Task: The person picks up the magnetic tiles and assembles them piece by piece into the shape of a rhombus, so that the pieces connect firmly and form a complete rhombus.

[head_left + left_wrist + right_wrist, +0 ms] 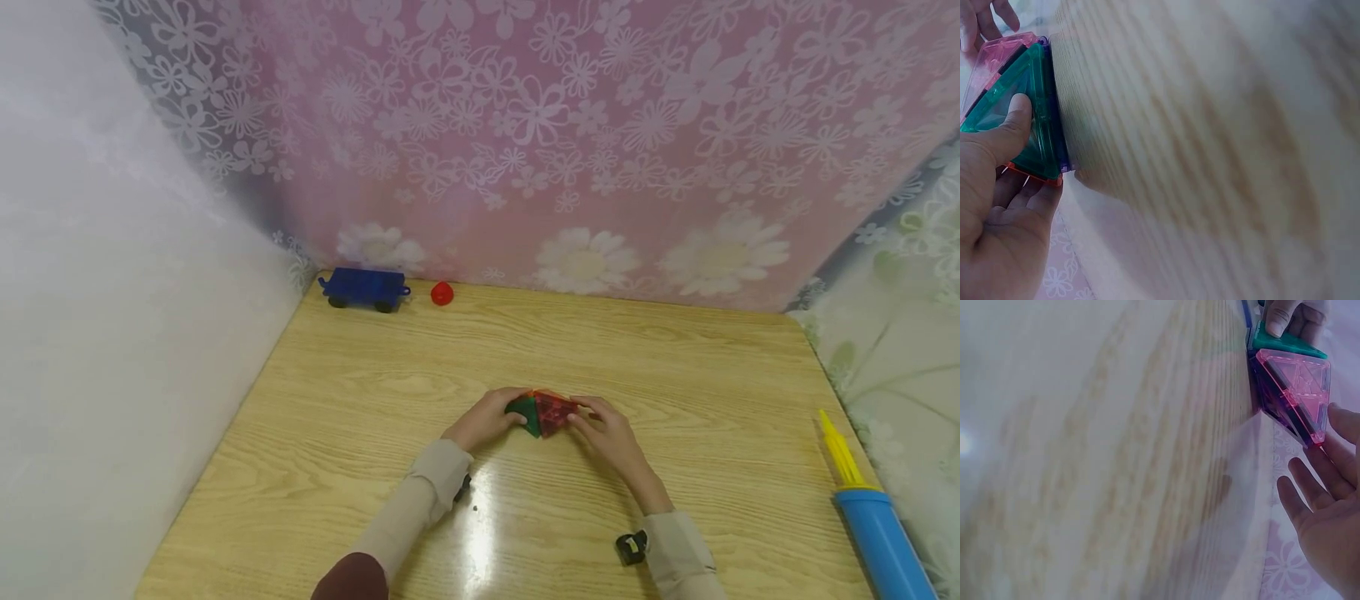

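On the table, both hands are at a small block of joined translucent magnetic tiles. Its left face is a green triangular tile (pixel 1036 140), beside a red tile (pixel 1305 381) that looks pink in the wrist views. Purple and orange edges show below and behind. The left hand (pixel 491 417) holds the green side, its thumb flat on the green face and the other fingers curled behind. At the red tile's outer corner is the right hand (pixel 611 437), thumb and index fingertips on either side of it. Its other fingers spread away from the block.
A blue toy wagon (pixel 365 287) stands at the far left against the pink floral backdrop (pixel 480 150), with a small red piece (pixel 442 293) beside it. Along the right edge lies a blue and yellow hand pump (pixel 873 525). The wood-grain table (pixel 337 400) meets white covering on the left.
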The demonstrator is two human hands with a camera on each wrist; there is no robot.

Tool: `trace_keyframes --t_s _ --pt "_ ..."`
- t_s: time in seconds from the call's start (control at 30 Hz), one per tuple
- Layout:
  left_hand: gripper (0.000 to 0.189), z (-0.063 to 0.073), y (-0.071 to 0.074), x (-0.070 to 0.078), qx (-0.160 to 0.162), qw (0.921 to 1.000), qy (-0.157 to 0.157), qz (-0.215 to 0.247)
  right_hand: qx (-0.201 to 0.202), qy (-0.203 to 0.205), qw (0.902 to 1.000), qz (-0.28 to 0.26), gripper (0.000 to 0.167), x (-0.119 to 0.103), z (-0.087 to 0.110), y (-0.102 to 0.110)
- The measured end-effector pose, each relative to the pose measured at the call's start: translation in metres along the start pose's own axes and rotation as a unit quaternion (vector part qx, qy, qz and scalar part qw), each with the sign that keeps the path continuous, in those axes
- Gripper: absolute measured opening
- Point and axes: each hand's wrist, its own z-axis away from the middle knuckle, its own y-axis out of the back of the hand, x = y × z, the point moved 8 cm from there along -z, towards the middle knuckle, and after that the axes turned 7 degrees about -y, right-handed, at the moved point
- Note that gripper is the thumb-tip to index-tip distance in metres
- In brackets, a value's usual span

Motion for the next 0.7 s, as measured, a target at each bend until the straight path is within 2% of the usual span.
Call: trace_keyframes --t_s 0.4,0.7 --pt "0.055 -0.001 -0.002 0.0 -0.008 0.9999 -0.001 -0.012 0.012 -0.011 0.9999 0.0 0.035 0.003 0.002 0.006" --pt "0.058 0.003 0.003 -0.004 -0.011 0.9998 0.003 -0.016 0.02 -0.02 0.9996 0.004 0.036 0.005 0.0 0.017"
